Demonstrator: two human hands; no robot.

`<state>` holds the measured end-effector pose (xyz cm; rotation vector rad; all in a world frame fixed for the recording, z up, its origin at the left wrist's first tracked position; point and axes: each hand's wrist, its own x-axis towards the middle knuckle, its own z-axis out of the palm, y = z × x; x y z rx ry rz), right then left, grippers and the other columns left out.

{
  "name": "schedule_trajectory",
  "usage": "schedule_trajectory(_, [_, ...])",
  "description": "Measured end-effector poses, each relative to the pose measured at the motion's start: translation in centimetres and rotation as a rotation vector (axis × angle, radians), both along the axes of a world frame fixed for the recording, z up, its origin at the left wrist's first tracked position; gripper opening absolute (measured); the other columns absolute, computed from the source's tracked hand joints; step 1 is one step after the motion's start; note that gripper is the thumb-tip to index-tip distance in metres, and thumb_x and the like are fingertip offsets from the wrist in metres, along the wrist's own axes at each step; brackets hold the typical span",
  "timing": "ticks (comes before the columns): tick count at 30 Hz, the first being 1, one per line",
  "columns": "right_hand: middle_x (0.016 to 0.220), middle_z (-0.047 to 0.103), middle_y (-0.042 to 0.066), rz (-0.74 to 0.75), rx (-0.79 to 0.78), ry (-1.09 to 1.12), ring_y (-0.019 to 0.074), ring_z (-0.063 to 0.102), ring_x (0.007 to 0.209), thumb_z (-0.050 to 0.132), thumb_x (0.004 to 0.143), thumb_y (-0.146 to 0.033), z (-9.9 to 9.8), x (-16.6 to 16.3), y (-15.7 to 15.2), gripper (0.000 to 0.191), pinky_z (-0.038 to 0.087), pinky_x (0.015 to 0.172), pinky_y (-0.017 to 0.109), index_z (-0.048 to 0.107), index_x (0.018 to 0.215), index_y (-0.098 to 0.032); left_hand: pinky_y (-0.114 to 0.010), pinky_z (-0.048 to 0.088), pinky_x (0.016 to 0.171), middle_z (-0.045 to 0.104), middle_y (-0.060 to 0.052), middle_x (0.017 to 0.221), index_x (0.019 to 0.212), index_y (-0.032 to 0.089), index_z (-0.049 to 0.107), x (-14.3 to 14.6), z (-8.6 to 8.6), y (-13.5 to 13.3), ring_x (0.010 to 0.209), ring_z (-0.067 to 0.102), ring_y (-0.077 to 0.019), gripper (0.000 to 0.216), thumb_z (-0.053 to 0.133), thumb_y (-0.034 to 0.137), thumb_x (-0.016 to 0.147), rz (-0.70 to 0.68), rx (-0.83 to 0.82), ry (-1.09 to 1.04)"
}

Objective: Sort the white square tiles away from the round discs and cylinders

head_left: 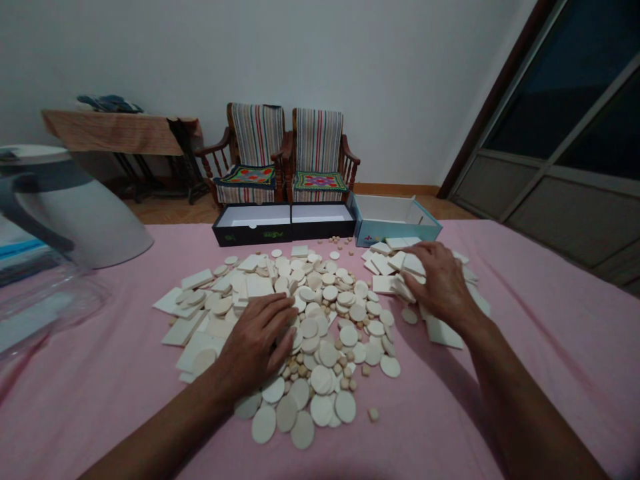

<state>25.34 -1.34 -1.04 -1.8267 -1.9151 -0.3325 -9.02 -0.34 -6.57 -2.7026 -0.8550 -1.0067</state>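
Note:
A large heap of pale wooden discs [327,353], square tiles and small cubes [347,373] lies spread before me. My left hand [260,337] rests on the left part of this heap, palm down and fingers stretched out, with nothing visibly held. Larger square tiles [187,327] lie to its left. At the right, a separate pile of square tiles [384,263] sits under and around my right hand [440,280]. Its thumb and fingers close round a pale square tile [413,265]; whether more than one is held is partly hidden.
Two black open boxes [255,233] and a light blue open box [397,230] line the table's far edge. A white jug [85,213] and clear plastic packaging [45,307] stand at the left on the pink cloth [100,413]. Two wooden armchairs [320,143] are behind.

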Motion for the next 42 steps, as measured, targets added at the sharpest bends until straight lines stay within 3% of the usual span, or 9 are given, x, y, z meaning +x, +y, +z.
schedule_trajectory(4, [0.096,0.064,0.008,0.31,-0.174,0.188,0.0214,0.058,0.091,0.053,0.084,-0.018,-1.3,-3.9,0.0,0.019,0.044,0.082,0.035,0.065,0.098,-0.02,-0.047,0.05,0.094,0.067,-0.013,0.113,0.108,0.014,0.063,0.0,0.1,-0.1,0.113,0.057,-0.0269,0.024,0.056,0.014,0.085,0.004,0.008,-0.012])
schedule_trajectory(9, [0.097,0.068,0.01,0.317,-0.314,0.103,0.022,0.058,0.095,0.052,0.085,-0.02,-2.1,-7.5,1.7,0.022,0.041,0.085,0.034,0.068,0.101,-0.018,-0.046,0.049,0.095,0.068,-0.013,0.111,0.106,0.014,0.063,-0.1,0.2,-0.3,0.111,0.058,-0.0261,0.023,0.058,0.011,0.083,-0.021,0.043,-0.036])
schedule_trajectory(14, [0.095,0.068,0.012,0.292,-0.45,-0.011,0.0222,0.059,0.09,0.059,0.082,-0.027,-1.8,-8.9,3.5,0.023,0.04,0.08,0.032,0.069,0.098,-0.014,-0.047,0.048,0.097,0.069,-0.011,0.109,0.106,0.014,0.063,-0.3,0.4,-0.4,0.109,0.06,-0.0249,0.024,0.059,0.01,0.083,-0.036,0.083,-0.051])
schedule_trajectory(19, [0.09,0.071,0.006,0.461,-0.515,0.156,0.0167,0.062,0.078,0.059,0.081,-0.023,-0.5,-9.1,5.4,0.018,0.043,0.071,0.027,0.071,0.093,-0.017,-0.046,0.049,0.096,0.069,-0.01,0.109,0.107,0.015,0.062,-0.6,0.8,-0.4,0.107,0.061,-0.0232,0.025,0.058,0.009,0.084,-0.026,0.104,-0.104])
schedule_trajectory(23, [0.101,0.072,0.01,0.381,-0.391,0.159,0.0176,0.065,0.086,0.056,0.083,-0.02,-0.2,-10.5,9.7,0.027,0.046,0.079,0.028,0.07,0.106,-0.013,-0.042,0.05,0.093,0.071,-0.009,0.103,0.105,0.015,0.063,-0.9,1.3,-0.3,0.101,0.064,-0.0207,0.023,0.058,0.007,0.085,-0.029,0.11,-0.128])
schedule_trajectory(27, [0.127,0.064,0.013,0.327,-0.445,0.076,0.0227,0.06,0.112,0.063,0.079,-0.02,-1.8,-13.5,14.9,0.049,0.043,0.094,0.03,0.061,0.127,-0.012,-0.034,0.053,0.082,0.071,-0.008,0.097,0.101,0.014,0.063,-1.1,1.5,-0.3,0.094,0.065,-0.0181,0.015,0.057,0.01,0.088,-0.018,0.097,-0.189])
schedule_trajectory(32, [0.12,0.067,0.013,0.248,-0.531,0.054,0.0277,0.062,0.108,0.066,0.076,-0.024,-3.7,-16.3,18.7,0.047,0.048,0.086,0.033,0.065,0.122,-0.015,-0.028,0.051,0.071,0.07,-0.006,0.086,0.09,0.014,0.062,-1.4,1.4,-0.3,0.079,0.065,-0.0154,0.007,0.056,0.015,0.091,-0.03,0.072,-0.222])
schedule_trajectory(37, [0.119,0.064,0.017,0.182,-0.484,0.02,0.0329,0.057,0.112,0.068,0.075,-0.041,-3.6,-16.5,17.9,0.047,0.043,0.09,0.041,0.067,0.113,-0.015,-0.027,0.048,0.064,0.067,-0.005,0.08,0.085,0.015,0.06,-1.6,1.6,-0.5,0.07,0.06,-0.0141,0.01,0.053,0.016,0.092,-0.064,0.058,-0.21])
schedule_trajectory(42, [0.115,0.062,0.015,0.144,-0.205,0.046,0.0305,0.054,0.109,0.061,0.079,-0.042,-2.7,-12.0,13.1,0.048,0.04,0.091,0.042,0.063,0.119,-0.016,-0.028,0.046,0.064,0.066,-0.005,0.08,0.086,0.015,0.06,-1.5,1.6,-0.5,0.07,0.059,-0.0146,0.008,0.053,0.012,0.09,-0.08,0.059,-0.183])
